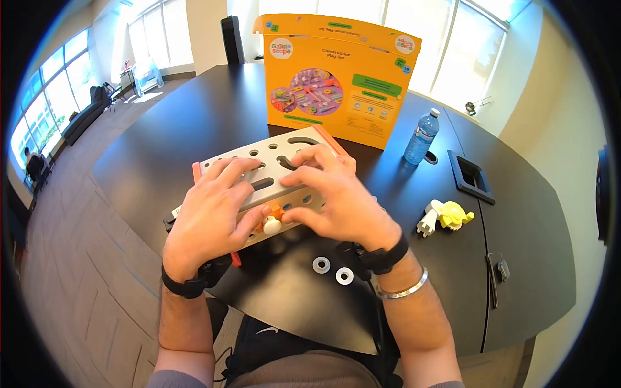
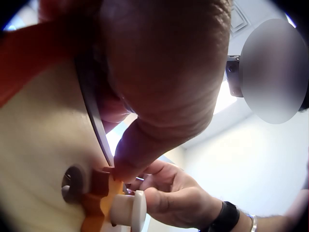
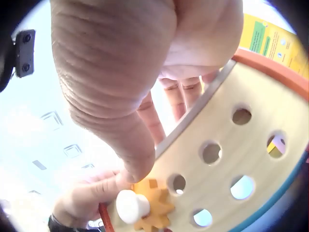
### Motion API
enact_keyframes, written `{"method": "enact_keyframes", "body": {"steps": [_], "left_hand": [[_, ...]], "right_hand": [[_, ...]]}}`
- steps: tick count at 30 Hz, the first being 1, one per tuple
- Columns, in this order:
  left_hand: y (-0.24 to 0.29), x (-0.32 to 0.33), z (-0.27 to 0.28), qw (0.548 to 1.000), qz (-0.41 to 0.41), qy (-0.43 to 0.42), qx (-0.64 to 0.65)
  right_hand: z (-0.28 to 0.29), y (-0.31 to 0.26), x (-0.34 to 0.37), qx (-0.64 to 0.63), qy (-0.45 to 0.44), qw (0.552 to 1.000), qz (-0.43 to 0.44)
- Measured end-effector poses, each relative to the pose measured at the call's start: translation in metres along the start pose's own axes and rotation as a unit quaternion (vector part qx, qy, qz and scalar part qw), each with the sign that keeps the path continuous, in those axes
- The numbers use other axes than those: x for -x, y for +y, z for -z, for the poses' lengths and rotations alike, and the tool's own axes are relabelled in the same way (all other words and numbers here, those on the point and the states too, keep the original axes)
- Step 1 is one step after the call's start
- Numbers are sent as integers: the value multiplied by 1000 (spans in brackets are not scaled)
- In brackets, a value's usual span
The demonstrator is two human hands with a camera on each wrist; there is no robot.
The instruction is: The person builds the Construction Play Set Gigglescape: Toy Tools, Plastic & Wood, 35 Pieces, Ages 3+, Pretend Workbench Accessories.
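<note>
A toy workbench [image 1: 278, 148] with a grey holed top and a pale wood-look holed side stands in front of me. An orange gear [image 3: 153, 205] sits against that side, with a white round-headed peg [image 3: 131, 207] through its middle. My left hand [image 1: 217, 213] rests its bent fingers on the bench top, its thumb tip at the gear. My right hand [image 1: 346, 200] also lays fingers on the top, near a curved slot. In the right wrist view its thumb reaches down over the edge to the gear's upper teeth. Both thumbs are close to the peg.
Two white rings [image 1: 333, 270] lie on the dark table [image 1: 278, 291] near me. On the right are a yellow and white toy piece [image 1: 446, 216], a water bottle [image 1: 422, 137] and a recessed table box [image 1: 471, 176]. An orange Construction Play Set box [image 1: 336, 77] stands behind the workbench.
</note>
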State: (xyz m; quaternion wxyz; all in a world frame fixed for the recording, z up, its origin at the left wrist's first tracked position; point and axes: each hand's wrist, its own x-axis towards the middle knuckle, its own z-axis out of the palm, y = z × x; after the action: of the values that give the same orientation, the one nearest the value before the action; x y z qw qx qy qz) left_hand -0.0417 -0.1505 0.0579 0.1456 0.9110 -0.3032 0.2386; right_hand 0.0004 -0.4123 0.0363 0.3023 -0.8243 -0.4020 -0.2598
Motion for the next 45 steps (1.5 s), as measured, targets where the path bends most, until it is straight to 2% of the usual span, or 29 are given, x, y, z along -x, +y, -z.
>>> {"method": "enact_keyframes", "body": {"steps": [2,3,6,8,12,13,14,15,16,19,20,23,26,29,30,31,34,36,39,45], "left_hand": [[-3,0,1,1000,-4,-6,-2],[-4,0,1,1000,-6,-10,-6],[-8,-1,1,999,-21,-15,-22],[-11,-1,1,999,-26,-15,-25],[-16,-1,-2,999,-31,-7,-24],[-18,0,-3,999,-27,-7,-18],[-18,-1,-3,999,-30,-6,-16],[-18,-1,-3,1000,-23,-12,-8],[-18,-1,-2,1000,-16,-18,0],[-17,0,0,999,-9,-1,43],[-15,0,3,999,-13,-2,43],[-9,0,9,992,25,9,120],[-6,1,9,983,32,56,170],[6,2,20,983,-3,87,161],[9,2,26,986,-40,88,137],[11,2,28,987,-77,90,112],[17,3,24,976,-93,102,171],[19,4,25,975,-95,100,175],[21,5,26,974,-101,102,178],[27,5,29,969,-109,120,189]], "right_hand": [[15,10,-4,-89,28,995,32],[26,7,-4,-86,32,996,21],[62,-6,2,-74,16,992,-101],[77,7,9,-6,48,998,-40],[103,30,29,160,22,977,-137],[105,38,34,164,22,977,-138],[105,47,39,179,2,968,-176],[105,54,43,194,-17,957,-215],[102,60,46,196,-15,956,-218],[87,75,52,227,-95,940,-236],[82,75,53,228,-92,939,-240],[67,70,49,183,-197,917,-296],[50,80,59,187,-237,908,-289],[43,85,64,187,-284,893,-294],[41,89,67,185,-303,890,-287],[40,93,70,184,-306,890,-285],[40,93,67,179,-307,890,-286],[45,85,61,161,-308,873,-343],[43,81,63,157,-275,880,-353],[26,94,69,216,-246,895,-302]]}}
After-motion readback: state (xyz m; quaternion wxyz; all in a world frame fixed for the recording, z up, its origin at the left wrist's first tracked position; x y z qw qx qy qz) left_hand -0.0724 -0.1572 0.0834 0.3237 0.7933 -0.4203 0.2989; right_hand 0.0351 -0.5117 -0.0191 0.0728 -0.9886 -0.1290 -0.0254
